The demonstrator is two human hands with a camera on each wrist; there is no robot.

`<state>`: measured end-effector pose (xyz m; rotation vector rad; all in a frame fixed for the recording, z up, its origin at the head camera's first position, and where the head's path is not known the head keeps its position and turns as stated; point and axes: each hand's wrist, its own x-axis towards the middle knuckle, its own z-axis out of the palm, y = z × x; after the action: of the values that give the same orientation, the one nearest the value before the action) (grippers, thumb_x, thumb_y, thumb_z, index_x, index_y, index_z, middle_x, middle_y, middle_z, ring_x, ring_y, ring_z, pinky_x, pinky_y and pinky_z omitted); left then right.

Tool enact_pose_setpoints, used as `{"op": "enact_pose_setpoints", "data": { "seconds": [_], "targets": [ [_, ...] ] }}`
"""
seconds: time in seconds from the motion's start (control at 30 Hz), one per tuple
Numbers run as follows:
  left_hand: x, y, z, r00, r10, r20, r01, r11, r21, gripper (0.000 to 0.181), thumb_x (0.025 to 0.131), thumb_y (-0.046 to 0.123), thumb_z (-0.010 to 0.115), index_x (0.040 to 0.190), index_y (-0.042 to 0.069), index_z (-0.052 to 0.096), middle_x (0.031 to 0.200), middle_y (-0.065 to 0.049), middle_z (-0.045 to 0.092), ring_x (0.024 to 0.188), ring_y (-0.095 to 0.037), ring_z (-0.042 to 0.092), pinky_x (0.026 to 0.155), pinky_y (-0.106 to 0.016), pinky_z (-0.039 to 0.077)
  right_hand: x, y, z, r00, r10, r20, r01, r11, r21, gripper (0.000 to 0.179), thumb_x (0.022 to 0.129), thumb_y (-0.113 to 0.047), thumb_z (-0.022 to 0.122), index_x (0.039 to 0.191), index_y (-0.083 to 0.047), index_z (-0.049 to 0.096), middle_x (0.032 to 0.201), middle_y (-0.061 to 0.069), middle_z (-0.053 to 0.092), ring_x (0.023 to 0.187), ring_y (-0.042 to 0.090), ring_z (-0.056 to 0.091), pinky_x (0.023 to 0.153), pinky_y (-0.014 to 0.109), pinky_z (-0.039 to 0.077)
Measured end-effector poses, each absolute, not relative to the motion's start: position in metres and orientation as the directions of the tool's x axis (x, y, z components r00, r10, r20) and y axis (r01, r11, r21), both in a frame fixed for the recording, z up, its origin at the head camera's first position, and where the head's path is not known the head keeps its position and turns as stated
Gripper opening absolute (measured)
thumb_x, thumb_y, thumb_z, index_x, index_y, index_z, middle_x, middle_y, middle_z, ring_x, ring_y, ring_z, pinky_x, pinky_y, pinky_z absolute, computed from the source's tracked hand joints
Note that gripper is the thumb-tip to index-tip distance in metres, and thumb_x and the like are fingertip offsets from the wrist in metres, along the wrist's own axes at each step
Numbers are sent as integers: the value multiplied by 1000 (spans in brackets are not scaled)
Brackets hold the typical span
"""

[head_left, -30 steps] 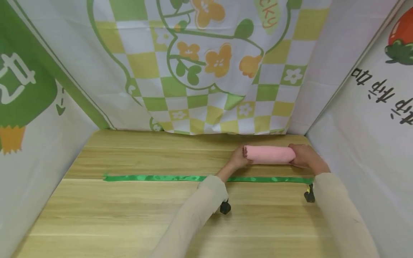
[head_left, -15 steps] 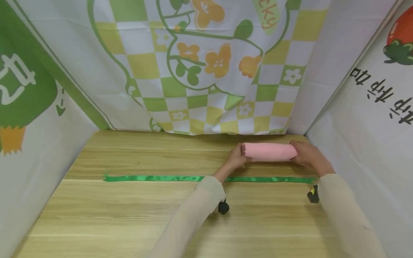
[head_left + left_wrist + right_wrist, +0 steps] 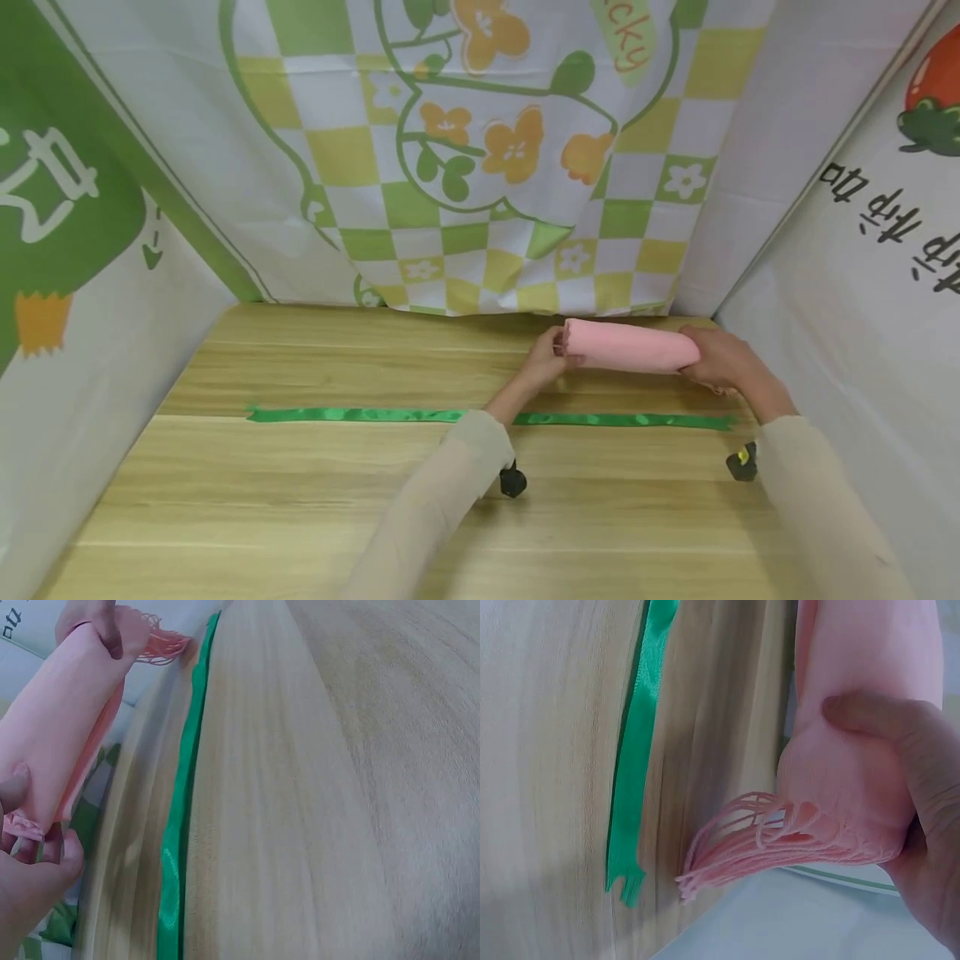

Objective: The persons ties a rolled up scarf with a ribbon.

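Note:
A rolled pink scarf (image 3: 630, 346) is held level near the back of the table, raised above the wood. My left hand (image 3: 542, 364) grips its left end, thumb on the near side and fingers beneath, as the left wrist view shows. At the other end, my right hand (image 3: 722, 360) holds the roll with its thumb across the pink cloth. Loose fringe (image 3: 731, 859) hangs from that end in the right wrist view. A green ribbon (image 3: 360, 414) lies straight across the table, in front of the scarf and under the left forearm.
The wooden table (image 3: 262, 492) ends at a checked, flower-printed cloth (image 3: 465, 242) hanging behind it. White printed panels stand at the left (image 3: 150, 333) and right (image 3: 862, 333). A small black device (image 3: 513, 481) hangs at the left wrist, another (image 3: 742, 462) at the right.
The scarf has risen a little and shifted slightly right, its left end now higher than its right. Both hands moved with it, the right one farther right. The head view shifted slightly.

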<state>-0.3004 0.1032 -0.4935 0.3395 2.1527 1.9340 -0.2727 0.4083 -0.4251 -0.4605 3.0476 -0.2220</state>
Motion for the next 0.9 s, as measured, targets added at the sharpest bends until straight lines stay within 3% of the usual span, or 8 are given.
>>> {"op": "enact_pose_setpoints", "data": {
  "seconds": [0.3,0.47,0.6,0.7,0.9],
  "targets": [
    [-298,91,-482,-947,320,25,8,-52,999,55,90,14,75,136,-3,52,121,-13,63,107,-19,61,90,-26,55,-263,402,-421,-961,-277,17,-276,944,-181,36,80,-36,77,102,-12,61,94,9,71,80,29,65,60,46,52],
    [-301,89,-474,-952,302,-58,-124,-205,971,51,93,12,70,138,-3,51,126,-17,62,104,-17,63,93,-28,55,-258,394,-418,-957,-285,60,-291,927,-236,32,80,-34,77,99,-13,63,86,4,69,73,22,60,61,40,49],
    [-305,88,-470,-955,280,-102,-197,-339,920,45,94,8,67,134,-7,52,114,-12,67,92,-11,64,85,-22,55,-255,386,-421,-938,-329,109,-346,911,-225,28,81,-34,75,98,-14,65,82,0,68,71,17,58,65,38,51],
    [-305,86,-466,-955,282,-91,-210,-425,881,42,95,6,65,132,-10,52,106,-8,66,91,-10,64,89,-24,54,-252,380,-421,-933,-337,128,-358,910,-211,33,81,-36,74,102,-12,65,83,2,68,69,16,59,65,40,52],
    [-305,78,-456,-960,278,-39,-176,-488,855,45,96,4,63,137,-10,49,128,-19,62,105,-14,63,107,-34,48,-243,368,-419,-954,-281,102,-299,908,-292,40,84,-41,72,109,-11,64,92,7,71,76,21,64,69,45,54]
  ]
}}
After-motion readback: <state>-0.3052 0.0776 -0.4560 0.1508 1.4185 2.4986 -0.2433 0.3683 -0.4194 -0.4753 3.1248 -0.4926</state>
